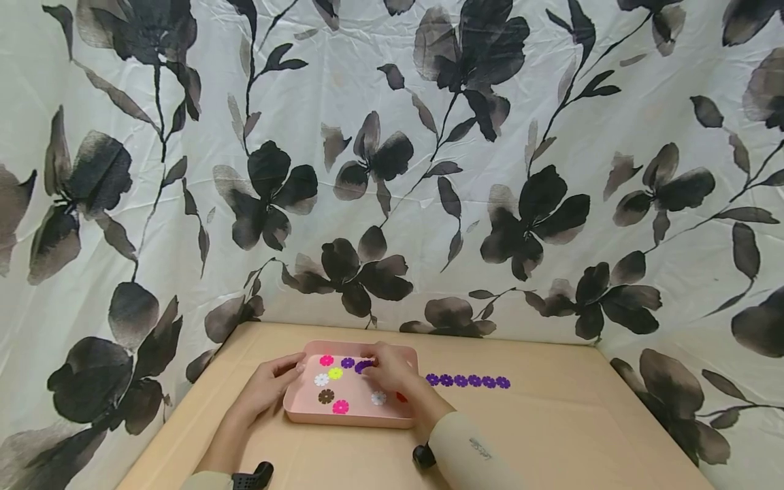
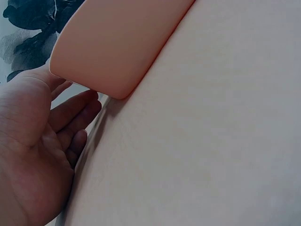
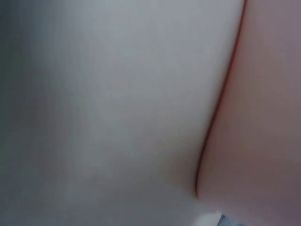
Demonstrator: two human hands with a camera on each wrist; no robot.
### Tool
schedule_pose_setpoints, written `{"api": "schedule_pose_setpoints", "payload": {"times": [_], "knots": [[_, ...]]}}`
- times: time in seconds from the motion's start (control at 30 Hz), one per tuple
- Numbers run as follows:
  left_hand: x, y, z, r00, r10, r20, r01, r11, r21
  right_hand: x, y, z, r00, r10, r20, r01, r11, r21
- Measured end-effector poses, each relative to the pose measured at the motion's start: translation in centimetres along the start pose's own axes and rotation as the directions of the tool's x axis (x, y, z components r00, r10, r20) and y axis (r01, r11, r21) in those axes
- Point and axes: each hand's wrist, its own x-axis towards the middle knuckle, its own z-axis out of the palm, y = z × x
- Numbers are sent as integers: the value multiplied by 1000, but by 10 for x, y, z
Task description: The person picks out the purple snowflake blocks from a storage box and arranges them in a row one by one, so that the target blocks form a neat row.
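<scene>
A shallow pink tray [image 1: 350, 420] lies on the table with flat flower-shaped pieces in it. My left hand [image 1: 265, 389] holds the tray at its left rim; in the left wrist view the thumb meets the edge of the tray [image 2: 113, 47] and the other fingers curl by its outer wall. Over the tray's upper right, my right hand [image 1: 392, 373] pinches a purple flower piece [image 1: 363, 367] between thumb and fingers. Another purple piece [image 1: 348, 363] lies just left of it. The right wrist view shows only blurred tray wall [image 3: 254, 117] and table.
A row of several purple flower pieces [image 1: 467, 381] runs along the table [image 1: 551, 422] right of the tray. Pink, white, yellow and brown pieces [image 1: 326, 396] lie spread in the tray. A floral cloth [image 1: 429, 204] hangs behind the table.
</scene>
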Motion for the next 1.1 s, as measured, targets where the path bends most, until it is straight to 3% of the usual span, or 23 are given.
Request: {"api": "schedule_pose_setpoints", "payload": {"times": [0.3, 0.53, 0.83, 1.1], "knots": [[0, 2, 0, 1000, -4, 3, 4, 1000, -5, 7, -3, 7, 993, -119, 29, 122, 982, -147], [-1, 2, 0, 1000, -13, 2, 13, 1000, 2, 6, 0, 8, 998, -66, 13, 68, 987, -146], [-2, 3, 0, 1000, -18, 2, 18, 1000, 3, 5, 0, 9, 997, -75, 14, 76, 984, -163], [-1, 3, 1, 1000, -9, 0, 9, 1000, -10, 5, 0, 9, 998, -61, 21, 63, 991, -116]]}}
